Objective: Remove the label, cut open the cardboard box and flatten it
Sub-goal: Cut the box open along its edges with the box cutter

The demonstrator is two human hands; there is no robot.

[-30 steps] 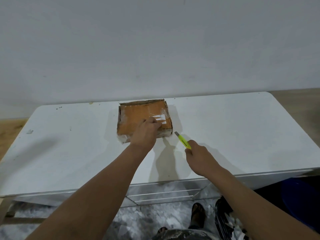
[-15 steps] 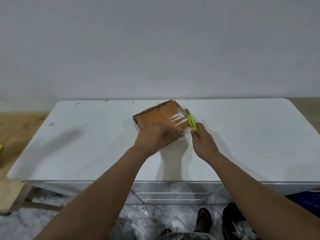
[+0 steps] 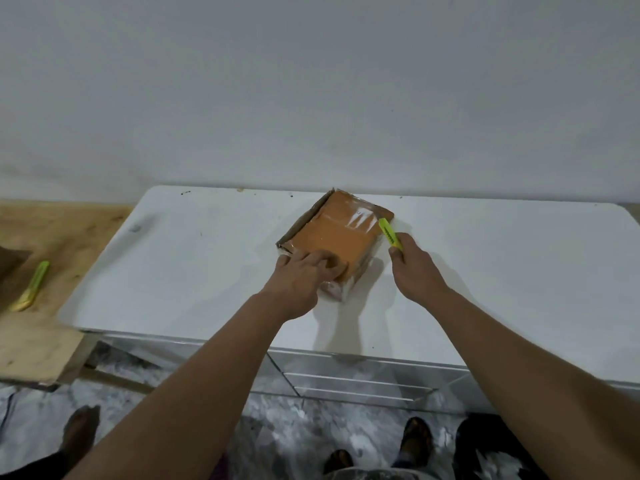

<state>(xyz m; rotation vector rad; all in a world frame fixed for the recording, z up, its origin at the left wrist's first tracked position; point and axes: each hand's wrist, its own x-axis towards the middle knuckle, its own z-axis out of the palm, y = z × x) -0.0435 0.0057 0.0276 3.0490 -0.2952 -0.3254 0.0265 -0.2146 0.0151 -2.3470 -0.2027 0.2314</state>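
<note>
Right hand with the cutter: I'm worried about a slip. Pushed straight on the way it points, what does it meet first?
Probably the cardboard box: the yellow cutter in the right hand already points along its right edge.

Brown matt cardboard box (image 3: 341, 237) under glossy clear tape, bright yellow-green plastic cutter (image 3: 389, 232), smooth white faintly glossy tabletop (image 3: 207, 265), rough pale wooden board (image 3: 52, 244), matt plain wall (image 3: 311, 91), mottled grey stone-like floor (image 3: 277, 431).
</note>
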